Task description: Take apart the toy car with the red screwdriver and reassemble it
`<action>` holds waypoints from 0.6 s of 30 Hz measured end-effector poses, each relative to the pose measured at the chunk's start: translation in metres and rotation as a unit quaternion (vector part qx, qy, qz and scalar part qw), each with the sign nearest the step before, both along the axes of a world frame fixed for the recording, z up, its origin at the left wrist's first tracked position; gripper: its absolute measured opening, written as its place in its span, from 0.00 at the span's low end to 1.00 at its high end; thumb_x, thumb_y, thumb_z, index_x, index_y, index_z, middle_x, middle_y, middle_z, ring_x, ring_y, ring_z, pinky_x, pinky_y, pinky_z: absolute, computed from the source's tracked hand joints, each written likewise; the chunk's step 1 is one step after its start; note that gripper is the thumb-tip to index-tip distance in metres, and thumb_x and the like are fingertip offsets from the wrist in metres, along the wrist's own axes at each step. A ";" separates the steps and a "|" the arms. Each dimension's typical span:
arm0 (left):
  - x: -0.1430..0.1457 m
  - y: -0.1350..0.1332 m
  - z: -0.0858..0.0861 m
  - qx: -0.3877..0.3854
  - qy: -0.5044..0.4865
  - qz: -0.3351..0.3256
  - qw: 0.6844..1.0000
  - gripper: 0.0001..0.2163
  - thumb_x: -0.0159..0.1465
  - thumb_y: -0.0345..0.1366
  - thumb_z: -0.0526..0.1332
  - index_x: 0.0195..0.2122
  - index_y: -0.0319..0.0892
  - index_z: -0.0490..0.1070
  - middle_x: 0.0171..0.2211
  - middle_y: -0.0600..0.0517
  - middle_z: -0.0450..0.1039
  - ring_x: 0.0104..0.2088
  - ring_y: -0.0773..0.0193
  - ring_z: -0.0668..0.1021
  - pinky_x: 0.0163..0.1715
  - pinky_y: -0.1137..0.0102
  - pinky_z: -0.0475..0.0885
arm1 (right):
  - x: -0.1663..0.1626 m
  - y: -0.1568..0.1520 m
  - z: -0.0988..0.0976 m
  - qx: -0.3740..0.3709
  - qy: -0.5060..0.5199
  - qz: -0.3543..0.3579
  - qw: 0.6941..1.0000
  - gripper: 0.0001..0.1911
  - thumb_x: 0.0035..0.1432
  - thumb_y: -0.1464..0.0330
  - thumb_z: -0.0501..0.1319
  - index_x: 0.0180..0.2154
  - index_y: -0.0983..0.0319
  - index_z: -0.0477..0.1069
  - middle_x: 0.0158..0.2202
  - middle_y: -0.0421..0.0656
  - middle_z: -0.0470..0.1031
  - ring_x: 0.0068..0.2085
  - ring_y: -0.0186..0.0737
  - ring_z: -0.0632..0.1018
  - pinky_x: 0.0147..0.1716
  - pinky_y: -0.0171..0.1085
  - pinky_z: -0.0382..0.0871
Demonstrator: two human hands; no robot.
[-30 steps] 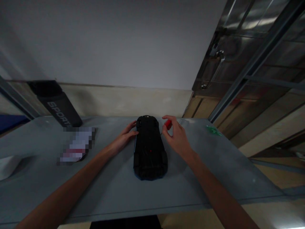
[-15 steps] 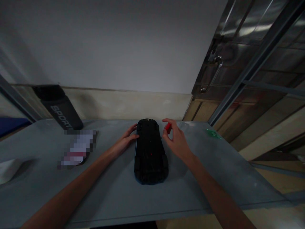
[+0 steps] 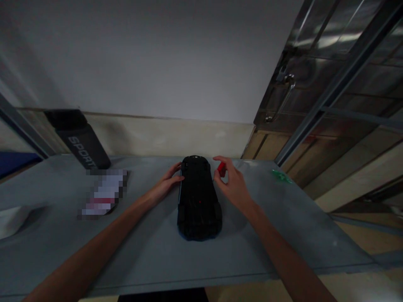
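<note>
A toy car [image 3: 199,197] lies upside down on the grey table, its black underside up and a tiny red light showing near the middle. Blue bodywork shows along its rim. My left hand [image 3: 165,186] grips the car's left side, thumb and fingertips pressed to the edge. On the other side, my right hand [image 3: 232,180] is closed around a small red-handled screwdriver [image 3: 221,169]. Its thin shaft, barely visible, points toward the car's right side. The fingers hide most of the tool, and I cannot tell whether its tip touches the car.
A dark bottle marked SPORT [image 3: 82,142] stands at the back left, beside a pixelated flat item [image 3: 105,193]. A white object [image 3: 12,220] sits at the left edge. Green pieces [image 3: 281,176] lie at the right. Behind the table [image 3: 151,256] is a wall; metal posts flank it.
</note>
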State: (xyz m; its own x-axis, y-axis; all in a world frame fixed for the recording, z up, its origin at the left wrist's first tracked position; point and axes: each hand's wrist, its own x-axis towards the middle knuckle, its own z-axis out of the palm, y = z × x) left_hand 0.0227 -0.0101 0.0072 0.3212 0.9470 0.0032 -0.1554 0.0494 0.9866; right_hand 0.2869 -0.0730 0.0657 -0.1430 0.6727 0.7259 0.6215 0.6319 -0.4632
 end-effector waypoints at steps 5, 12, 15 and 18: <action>0.001 0.001 -0.002 0.001 -0.009 0.000 1.000 0.36 0.58 0.42 0.74 0.69 0.53 0.73 0.79 0.47 0.64 0.78 0.39 0.65 0.78 0.47 0.58 | 0.001 -0.001 0.000 -0.015 0.000 -0.001 1.000 0.16 0.71 0.68 0.59 0.59 0.53 0.70 0.32 0.37 0.72 0.32 0.42 0.76 0.38 0.41 0.74; 0.001 0.002 -0.004 -0.007 -0.019 0.013 1.000 0.33 0.58 0.39 0.74 0.66 0.55 0.76 0.77 0.50 0.67 0.77 0.40 0.67 0.76 0.50 0.62 | 0.001 0.001 -0.002 -0.006 0.002 0.009 1.000 0.18 0.69 0.71 0.58 0.59 0.54 0.69 0.32 0.35 0.70 0.31 0.39 0.75 0.37 0.39 0.72; 0.000 0.002 -0.004 0.000 -0.018 0.010 1.000 0.32 0.58 0.39 0.73 0.66 0.56 0.76 0.76 0.51 0.68 0.77 0.41 0.68 0.75 0.51 0.62 | 0.001 0.001 -0.003 -0.005 0.000 0.008 1.000 0.18 0.69 0.70 0.59 0.59 0.54 0.70 0.33 0.36 0.71 0.32 0.40 0.75 0.36 0.39 0.72; -0.001 0.002 -0.006 0.009 -0.012 -0.001 1.000 0.33 0.61 0.40 0.73 0.69 0.55 0.73 0.78 0.48 0.65 0.77 0.42 0.67 0.76 0.50 0.61 | 0.001 0.001 -0.004 -0.016 0.013 -0.011 1.000 0.13 0.72 0.67 0.60 0.56 0.54 0.71 0.31 0.35 0.71 0.30 0.39 0.74 0.34 0.38 0.71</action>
State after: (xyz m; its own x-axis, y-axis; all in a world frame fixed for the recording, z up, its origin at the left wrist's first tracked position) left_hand 0.0216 -0.0079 0.0013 0.3228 0.9461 0.0279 -0.1795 0.0322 0.9832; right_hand 0.2880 -0.0716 0.0614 -0.1091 0.6985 0.7072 0.6232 0.6023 -0.4988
